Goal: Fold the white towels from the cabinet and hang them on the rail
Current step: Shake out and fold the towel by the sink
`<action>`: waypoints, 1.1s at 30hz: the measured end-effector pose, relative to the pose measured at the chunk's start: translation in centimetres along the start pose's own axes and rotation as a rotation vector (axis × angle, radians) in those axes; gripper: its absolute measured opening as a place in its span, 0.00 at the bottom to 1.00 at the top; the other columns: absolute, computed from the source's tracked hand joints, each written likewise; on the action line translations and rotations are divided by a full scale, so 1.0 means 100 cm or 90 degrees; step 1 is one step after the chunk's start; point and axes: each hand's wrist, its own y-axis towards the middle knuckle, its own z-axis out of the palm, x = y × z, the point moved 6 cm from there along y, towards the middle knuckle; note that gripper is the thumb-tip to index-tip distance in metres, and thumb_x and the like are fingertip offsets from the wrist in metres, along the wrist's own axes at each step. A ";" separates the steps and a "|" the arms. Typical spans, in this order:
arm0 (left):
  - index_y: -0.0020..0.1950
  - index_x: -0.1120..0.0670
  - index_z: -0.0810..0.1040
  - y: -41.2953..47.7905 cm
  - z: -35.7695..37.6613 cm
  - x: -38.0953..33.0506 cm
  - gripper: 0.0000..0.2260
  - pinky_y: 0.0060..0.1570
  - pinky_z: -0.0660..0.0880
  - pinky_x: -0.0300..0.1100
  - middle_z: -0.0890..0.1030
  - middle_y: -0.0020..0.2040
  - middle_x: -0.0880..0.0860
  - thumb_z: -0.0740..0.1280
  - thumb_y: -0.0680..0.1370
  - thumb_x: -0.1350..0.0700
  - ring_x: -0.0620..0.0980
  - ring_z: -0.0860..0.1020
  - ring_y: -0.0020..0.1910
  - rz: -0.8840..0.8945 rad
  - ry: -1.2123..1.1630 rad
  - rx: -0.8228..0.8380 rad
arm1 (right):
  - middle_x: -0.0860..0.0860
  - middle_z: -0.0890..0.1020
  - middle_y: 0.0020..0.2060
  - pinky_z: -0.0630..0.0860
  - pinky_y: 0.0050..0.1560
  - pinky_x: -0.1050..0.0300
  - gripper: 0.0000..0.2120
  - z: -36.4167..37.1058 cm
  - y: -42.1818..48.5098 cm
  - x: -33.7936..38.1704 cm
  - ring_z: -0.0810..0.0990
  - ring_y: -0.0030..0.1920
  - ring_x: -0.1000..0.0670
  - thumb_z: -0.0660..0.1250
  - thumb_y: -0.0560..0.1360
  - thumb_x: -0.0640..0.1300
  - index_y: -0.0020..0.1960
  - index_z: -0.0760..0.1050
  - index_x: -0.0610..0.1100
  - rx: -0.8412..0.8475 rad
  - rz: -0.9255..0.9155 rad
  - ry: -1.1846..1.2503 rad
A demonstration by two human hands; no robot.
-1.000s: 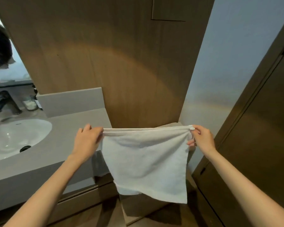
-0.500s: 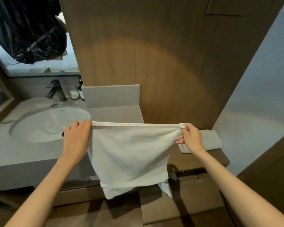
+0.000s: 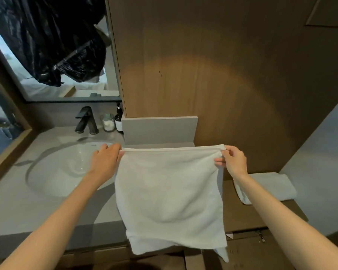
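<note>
Compared with half a second ago, the white towel (image 3: 170, 195) is still held stretched flat by its top edge, and more of the sink (image 3: 66, 168) and the folded towel (image 3: 271, 188) is seen, since the view has swung. The held towel hangs doubled in front of the grey counter (image 3: 18, 207) edge and the wooden shelf (image 3: 234, 215), its lower hem uneven, with a back layer showing below at the right. Its top left corner is gripped by the left hand (image 3: 105, 162), fingers curled over the hem. Its top right corner is pinched by the right hand (image 3: 232, 162) between thumb and bent fingers. The folded towel lies on the shelf, just beside the right forearm. A dark faucet (image 3: 86, 119) is seen behind the sink.
</note>
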 end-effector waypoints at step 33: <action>0.49 0.53 0.79 0.159 0.183 0.049 0.08 0.40 0.73 0.46 0.79 0.51 0.54 0.73 0.72 0.56 0.57 0.77 0.49 -0.214 -0.249 0.122 | 0.44 0.83 0.32 0.83 0.41 0.44 0.08 0.148 0.192 -0.110 0.84 0.31 0.46 0.65 0.70 0.36 0.39 0.80 0.45 0.012 0.213 -0.157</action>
